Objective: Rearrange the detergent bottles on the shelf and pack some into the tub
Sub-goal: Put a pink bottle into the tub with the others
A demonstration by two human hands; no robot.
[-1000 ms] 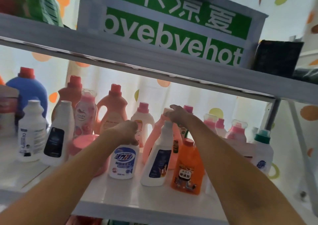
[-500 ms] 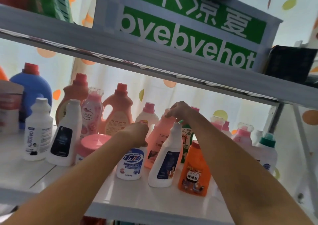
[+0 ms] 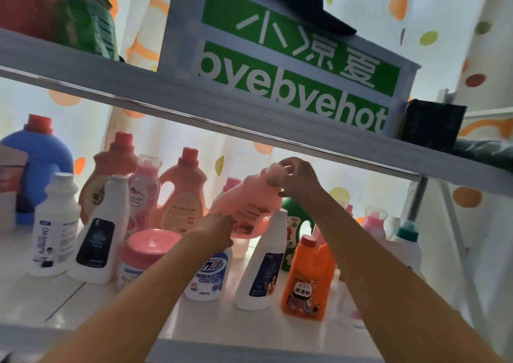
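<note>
A pink detergent bottle [image 3: 247, 201] hangs tilted above the white shelf [image 3: 227, 323], lifted clear of the row. My right hand [image 3: 297, 179] grips it at the neck and cap. My left hand [image 3: 213, 230] grips the top of a small white bottle with a blue label [image 3: 206, 275], which stands on the shelf. To the right of that one stand a slim white bottle [image 3: 263, 262] and an orange bottle [image 3: 308, 279]. A green bottle [image 3: 294, 223] shows behind them.
Left on the shelf stand two white bottles [image 3: 55, 226], a pink-lidded jar [image 3: 144, 254], salmon jugs [image 3: 183, 196] and a blue jug [image 3: 36, 162]. More bottles crowd the right end [image 3: 405, 240]. The upper shelf edge [image 3: 249, 129] sits close above, carrying a green-and-white box [image 3: 291, 65].
My right hand has lifted the pink bottle up out of the back row and tilted it. My left hand stays on the small white bottle's top.
</note>
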